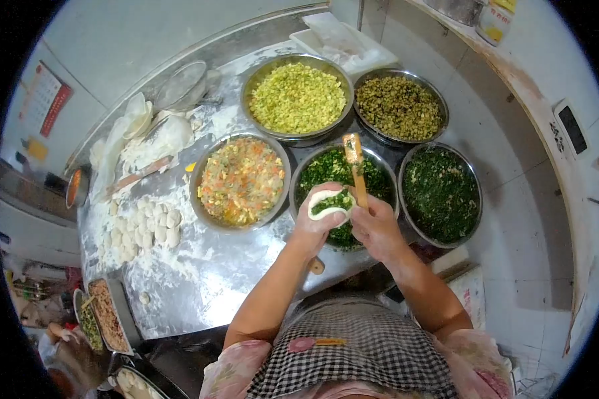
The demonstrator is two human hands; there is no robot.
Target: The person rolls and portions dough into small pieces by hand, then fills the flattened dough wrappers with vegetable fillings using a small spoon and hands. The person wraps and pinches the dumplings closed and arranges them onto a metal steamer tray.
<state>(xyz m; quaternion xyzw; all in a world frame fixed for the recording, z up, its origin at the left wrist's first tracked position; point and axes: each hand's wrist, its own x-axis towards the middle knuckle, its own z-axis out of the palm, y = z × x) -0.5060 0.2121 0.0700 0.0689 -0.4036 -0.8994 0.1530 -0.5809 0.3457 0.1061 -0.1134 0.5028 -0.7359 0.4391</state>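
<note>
Cupped in my left hand (313, 225) is a round dough wrapper (321, 197) with chopped green filling (340, 201) inside it. My right hand (378, 227) grips a flat wooden spatula (353, 147), its blade pointing up and smeared with green bits. The right thumb and fingers are at the wrapper's right edge; whether they pinch it I cannot tell. Both hands are above the near side of a steel bowl of chopped greens (319, 169), partly hiding it.
Around it stand bowls of yellow-green filling (298, 98), carrot-and-egg filling (241, 178), olive-green filling (398, 108) and dark greens (441, 193). Several dough pieces (143, 229) lie on the floured metal table (199, 286), near a rolling pin (140, 176). Another person's hand (63, 331) shows lower left.
</note>
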